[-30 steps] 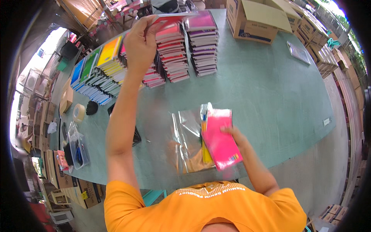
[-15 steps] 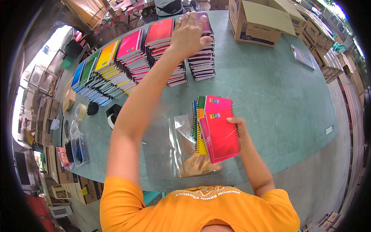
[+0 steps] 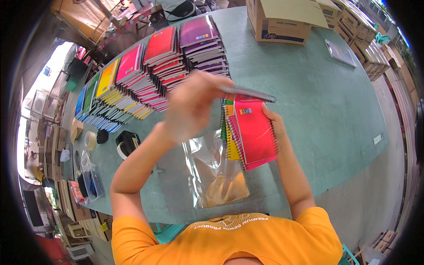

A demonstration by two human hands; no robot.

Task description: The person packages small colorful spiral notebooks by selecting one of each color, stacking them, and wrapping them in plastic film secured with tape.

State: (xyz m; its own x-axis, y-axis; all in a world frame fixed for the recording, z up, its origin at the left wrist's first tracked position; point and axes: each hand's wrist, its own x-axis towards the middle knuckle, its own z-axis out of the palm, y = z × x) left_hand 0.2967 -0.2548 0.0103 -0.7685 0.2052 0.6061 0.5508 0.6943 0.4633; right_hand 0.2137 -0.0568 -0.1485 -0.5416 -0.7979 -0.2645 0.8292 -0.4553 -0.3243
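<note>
1. Head view, left hand [image 3: 194,104]: blurred, its fingers are closed on a wire-bound notebook [image 3: 251,92] seen nearly edge-on, so its cover colour is hard to tell. This notebook lies across the upper end of the fanned set; whether they touch cannot be told.

2. Right hand [image 3: 274,123]: clamped on the right side of the fanned set, thumb over the front. A red notebook [image 3: 255,137] lies foremost, with a yellow notebook [image 3: 233,152] and a green edge showing behind it at the left. The two hands are apart but near each other, over the middle of the tabletop [image 3: 309,119].

3. Nearer the body, a clear plastic bag [image 3: 194,172] lies flat, partly beneath the fanned set in this view.

4. Beyond the left forearm, stacks stand side by side: purple [image 3: 198,31], red [image 3: 161,44], pink [image 3: 130,64], yellow [image 3: 107,79], green [image 3: 90,95] and blue [image 3: 81,101].

5. At the left are a black tape dispenser [image 3: 128,141], a tape roll [image 3: 89,140] and a clear plastic bin [image 3: 94,185].

6. At the far side sits an open cardboard box [image 3: 285,30]; a flat, shiny packet [image 3: 340,53] lies to its right.
</note>
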